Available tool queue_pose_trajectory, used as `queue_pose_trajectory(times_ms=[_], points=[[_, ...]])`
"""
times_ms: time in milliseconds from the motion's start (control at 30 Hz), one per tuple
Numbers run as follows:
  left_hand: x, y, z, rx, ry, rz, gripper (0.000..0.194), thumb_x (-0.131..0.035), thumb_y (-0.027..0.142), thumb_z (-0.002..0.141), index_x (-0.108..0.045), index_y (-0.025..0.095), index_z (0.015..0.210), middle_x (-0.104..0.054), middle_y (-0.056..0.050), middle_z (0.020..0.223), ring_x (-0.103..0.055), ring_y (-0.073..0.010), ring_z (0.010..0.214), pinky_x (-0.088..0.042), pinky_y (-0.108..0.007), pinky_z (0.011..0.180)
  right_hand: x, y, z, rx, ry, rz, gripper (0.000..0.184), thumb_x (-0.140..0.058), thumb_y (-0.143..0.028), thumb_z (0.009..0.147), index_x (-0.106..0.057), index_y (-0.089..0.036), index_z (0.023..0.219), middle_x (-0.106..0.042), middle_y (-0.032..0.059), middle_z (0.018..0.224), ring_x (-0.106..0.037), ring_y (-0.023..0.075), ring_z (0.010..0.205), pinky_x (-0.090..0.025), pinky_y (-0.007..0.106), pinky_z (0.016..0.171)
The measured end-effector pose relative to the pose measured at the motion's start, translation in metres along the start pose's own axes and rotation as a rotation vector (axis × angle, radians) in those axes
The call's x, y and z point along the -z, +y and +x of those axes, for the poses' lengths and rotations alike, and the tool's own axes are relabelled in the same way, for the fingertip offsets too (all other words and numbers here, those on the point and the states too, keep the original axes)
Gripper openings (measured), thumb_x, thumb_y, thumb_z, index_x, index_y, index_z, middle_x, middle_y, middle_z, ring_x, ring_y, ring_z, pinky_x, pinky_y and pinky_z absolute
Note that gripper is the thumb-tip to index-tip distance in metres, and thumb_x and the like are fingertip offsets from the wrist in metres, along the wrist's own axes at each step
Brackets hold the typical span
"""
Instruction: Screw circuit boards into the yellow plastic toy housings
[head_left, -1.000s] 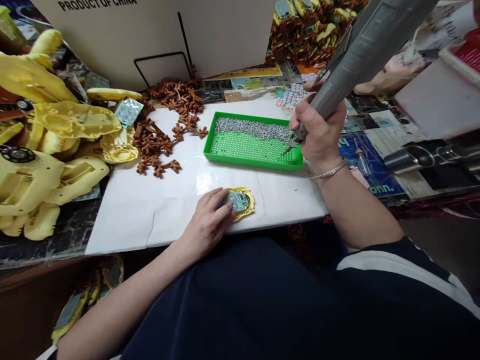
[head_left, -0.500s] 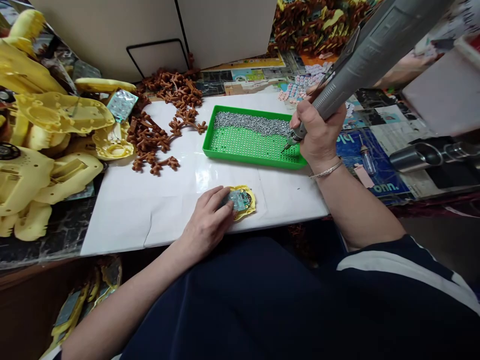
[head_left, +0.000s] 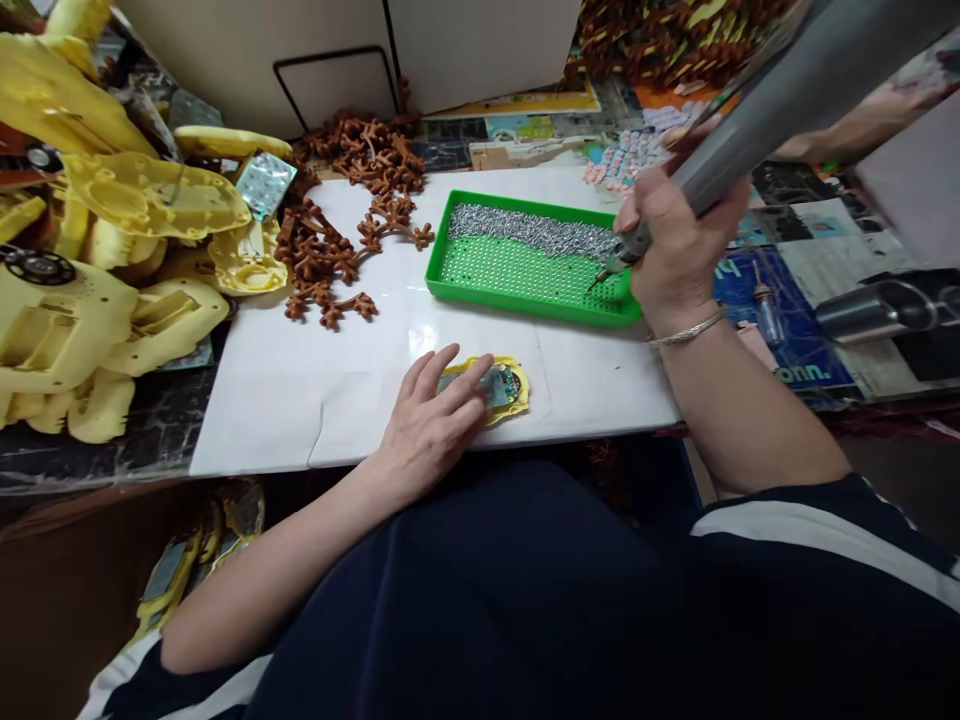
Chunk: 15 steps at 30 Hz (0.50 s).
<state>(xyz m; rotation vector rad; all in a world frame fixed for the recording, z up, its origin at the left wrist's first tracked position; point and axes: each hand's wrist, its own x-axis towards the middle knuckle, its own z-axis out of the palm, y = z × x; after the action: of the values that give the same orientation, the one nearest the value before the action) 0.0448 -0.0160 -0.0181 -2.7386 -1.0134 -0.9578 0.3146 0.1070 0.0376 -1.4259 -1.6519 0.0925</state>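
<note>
Head view: left hand (head_left: pixel 431 430), fingers newly spread, seemingly eased off circuit board (head_left: pixel 498 388) in yellow shell (head_left: pixel 523 386) on white surface (head_left: pixel 262 400); right hand (head_left: pixel 679 250), fingers clamped round grey screwdriver (head_left: pixel 780 130), reached green tray (head_left: pixel 532 309).

Brown branching plastic pcs (head_left: pixel 319 240) lie loose nr the far L corner of the white flat sheet (head_left: pixel 255 390). Off its L edge: heaped pale-yellow molded plastic shells (head_left: pixel 90 300), w/ a pale-green rectangular circuit board (head_left: pixel 265 185) on the heap's R side. Black bent-wire frame (head_left: pixel 330 56) is up against a big off-white flat panel (head_left: pixel 480 40). Small pink-&-white pcs (head_left: pixel 630 155) lie past the far R corner. Off the R edge: blue printed sheet (head_left: pixel 817 345), then a shiny cylindrical metal vessel (head_left: pixel 874 312) on its side.
</note>
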Motion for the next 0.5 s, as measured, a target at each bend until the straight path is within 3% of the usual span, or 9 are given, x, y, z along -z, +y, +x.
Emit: queue_pose_trajectory(times_ms=[133,200,333,400,500], points=[[0.003,-0.001,0.002,-0.033,-0.061,0.004,0.015,-0.057,0.016,0.098,-0.063,0.022,0.086,-0.075,-0.002,0.125,-0.059,-0.0281,0.124,-0.050,-0.049,0.104,0.003,-0.015,0.004,0.163,0.164,0.265,0.040,-0.040,-0.052,0.101,-0.048,-0.026,0.130,-0.061,0.0079,0.092,-0.053,0.0181,0.060,-0.050,0.039,0.060],[0.004,-0.002,0.003,-0.042,-0.101,0.010,0.017,-0.054,0.015,0.098,-0.065,0.022,0.087,-0.074,-0.002,0.126,-0.062,-0.0270,0.116,-0.051,-0.048,0.102,0.006,-0.031,-0.001,0.187,0.129,0.315,0.029,-0.038,-0.046,0.102,-0.047,-0.028,0.124,-0.060,0.0084,0.101,-0.053,0.0165,0.060,-0.050,0.037,0.059],[0.005,-0.005,0.007,-0.083,-0.116,-0.005,0.018,-0.053,0.013,0.097,-0.063,0.020,0.085,-0.074,-0.004,0.128,-0.062,-0.0262,0.107,-0.055,-0.042,0.090,0.009,-0.070,-0.025,0.151,-0.019,0.286,0.026,-0.031,-0.033,0.101,-0.043,-0.027,0.124,-0.055,0.0111,0.125,-0.053,0.0147,0.064,-0.052,0.035,0.061],[0.005,-0.005,0.008,-0.087,-0.105,-0.016,0.017,-0.053,0.012,0.097,-0.062,0.019,0.084,-0.074,-0.006,0.126,-0.061,-0.0267,0.106,-0.055,-0.040,0.086,0.006,-0.085,-0.039,0.186,-0.066,0.380,0.023,-0.034,-0.035,0.103,-0.047,-0.026,0.120,-0.056,0.0118,0.119,-0.054,0.0158,0.064,-0.048,0.035,0.057],[0.004,-0.005,0.008,-0.078,-0.094,-0.026,0.017,-0.051,0.012,0.097,-0.062,0.018,0.086,-0.075,-0.007,0.125,-0.061,-0.0265,0.105,-0.055,-0.040,0.086,-0.006,-0.095,-0.052,0.150,-0.081,0.768,0.015,-0.061,-0.038,0.095,-0.057,-0.026,0.104,-0.059,0.0041,0.095,-0.051,0.0131,0.057,-0.043,0.031,0.052]])
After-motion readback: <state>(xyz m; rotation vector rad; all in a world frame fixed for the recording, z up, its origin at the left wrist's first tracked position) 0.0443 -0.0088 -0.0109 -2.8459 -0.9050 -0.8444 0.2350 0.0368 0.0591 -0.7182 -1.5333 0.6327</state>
